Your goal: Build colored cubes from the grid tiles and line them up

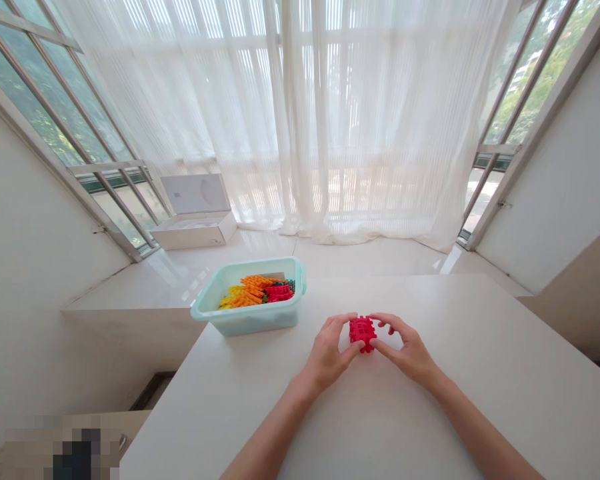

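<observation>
Held between both hands: one red lattice-sided plastic cube [363, 332], at the centre of the view, over a matte white tabletop [430, 413]. Contact between cube and tabletop impossible to tell from this angle. Left hand [327, 353] curled around the cube's left side, fingers wrapped over and thumb pressed against the near corner. Right hand [405, 351] cupped around the opposite side, fingertips on the cube, fingers slightly spread, thumb pressing from below. No full pinch on either side, more a light two-handed clasp.

At 10 o'clock from the cube, close to the table's far corner: one pale aqua plastic bin [250, 321], heaped with orange comb-shaped plastic pieces [253, 290], yellow plastic pieces [230, 298] and red plastic pieces [279, 293]. Piece count impossible, with too much overlap. At 11 o'clock, farther off and below table level: one open white cardboard box [195, 213] on a glossy white tiled ledge [180, 273]. At 12 o'clock, a sheer white curtain [330, 120].

Main risks: a slip from so light a clasp, sending the cube rolling off the table; uneven squeezing, perhaps popping a piece loose; a careless elbow or reach knocking the bin off the nearby edge, scattering pieces across the tiles.

Count: two hands, one cube, one bin, one box.
</observation>
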`<move>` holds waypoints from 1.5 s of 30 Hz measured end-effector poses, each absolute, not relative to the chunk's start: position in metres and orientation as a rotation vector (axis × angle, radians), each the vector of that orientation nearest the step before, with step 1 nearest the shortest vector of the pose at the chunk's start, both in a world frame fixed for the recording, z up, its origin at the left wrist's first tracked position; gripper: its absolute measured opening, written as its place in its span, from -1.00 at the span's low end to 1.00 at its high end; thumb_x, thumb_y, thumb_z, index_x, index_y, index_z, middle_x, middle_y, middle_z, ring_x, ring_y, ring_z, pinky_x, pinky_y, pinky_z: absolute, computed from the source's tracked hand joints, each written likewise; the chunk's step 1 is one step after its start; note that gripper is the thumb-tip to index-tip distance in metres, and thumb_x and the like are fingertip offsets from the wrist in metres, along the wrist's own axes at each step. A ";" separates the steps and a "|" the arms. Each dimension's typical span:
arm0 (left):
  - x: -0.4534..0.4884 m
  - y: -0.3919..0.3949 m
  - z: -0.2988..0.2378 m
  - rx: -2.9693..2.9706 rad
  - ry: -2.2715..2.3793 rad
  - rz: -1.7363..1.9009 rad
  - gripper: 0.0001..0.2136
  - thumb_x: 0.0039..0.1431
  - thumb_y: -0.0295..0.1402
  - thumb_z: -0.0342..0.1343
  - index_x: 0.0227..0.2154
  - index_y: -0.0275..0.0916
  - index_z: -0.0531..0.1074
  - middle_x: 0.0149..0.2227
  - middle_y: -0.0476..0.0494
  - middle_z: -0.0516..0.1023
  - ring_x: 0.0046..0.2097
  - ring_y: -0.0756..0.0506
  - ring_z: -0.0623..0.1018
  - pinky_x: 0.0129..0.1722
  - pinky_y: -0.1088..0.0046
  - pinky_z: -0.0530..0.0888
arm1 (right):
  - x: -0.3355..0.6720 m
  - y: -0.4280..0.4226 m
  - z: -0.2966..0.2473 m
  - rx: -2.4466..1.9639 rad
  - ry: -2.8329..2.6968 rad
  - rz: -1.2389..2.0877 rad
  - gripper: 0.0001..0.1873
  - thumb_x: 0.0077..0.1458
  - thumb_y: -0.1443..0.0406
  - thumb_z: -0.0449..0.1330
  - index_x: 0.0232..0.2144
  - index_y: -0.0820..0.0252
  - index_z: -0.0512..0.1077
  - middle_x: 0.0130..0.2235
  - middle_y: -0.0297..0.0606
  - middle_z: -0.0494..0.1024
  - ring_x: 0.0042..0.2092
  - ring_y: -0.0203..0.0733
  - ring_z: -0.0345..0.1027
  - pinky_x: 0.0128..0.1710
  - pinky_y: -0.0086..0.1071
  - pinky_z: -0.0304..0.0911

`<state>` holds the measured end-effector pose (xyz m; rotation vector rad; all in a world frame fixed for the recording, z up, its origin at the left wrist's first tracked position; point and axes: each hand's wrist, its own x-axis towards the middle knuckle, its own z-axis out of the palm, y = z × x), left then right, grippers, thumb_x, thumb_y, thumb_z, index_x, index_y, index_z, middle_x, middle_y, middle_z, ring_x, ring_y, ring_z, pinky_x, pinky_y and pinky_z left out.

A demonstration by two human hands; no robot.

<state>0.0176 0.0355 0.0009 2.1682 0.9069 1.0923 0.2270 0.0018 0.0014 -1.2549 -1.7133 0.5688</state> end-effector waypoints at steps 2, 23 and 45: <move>0.018 0.037 -0.003 2.161 0.924 1.082 -0.56 0.17 -0.39 0.19 0.10 -0.07 0.28 0.10 -0.14 0.46 0.13 -0.17 0.44 0.07 0.18 0.45 | 0.226 0.003 -0.001 -1.255 -1.730 0.581 -0.62 0.11 0.21 0.24 0.01 -0.04 0.41 0.03 -0.21 0.52 -0.03 -0.03 0.41 -0.12 -0.16 0.36; 0.024 0.041 -0.008 2.031 0.764 1.041 -0.84 0.14 -0.35 0.23 -0.19 -0.16 0.49 0.04 -0.18 0.47 0.11 -0.15 0.46 0.10 0.29 0.42 | 0.226 0.002 0.002 -1.124 -1.786 0.643 -0.78 0.11 0.31 0.23 -0.15 0.05 0.46 -0.03 -0.17 0.48 -0.02 -0.06 0.41 -0.22 -0.25 0.48; 0.016 0.042 -0.002 2.072 0.719 0.997 -0.80 0.12 -0.32 0.26 -0.16 -0.14 0.52 0.02 -0.18 0.48 0.08 -0.15 0.47 0.10 0.28 0.42 | 0.223 0.001 -0.002 -1.146 -1.837 0.617 -0.75 0.09 0.33 0.23 -0.14 0.06 0.44 0.02 -0.15 0.47 0.00 -0.04 0.40 -0.28 -0.29 0.44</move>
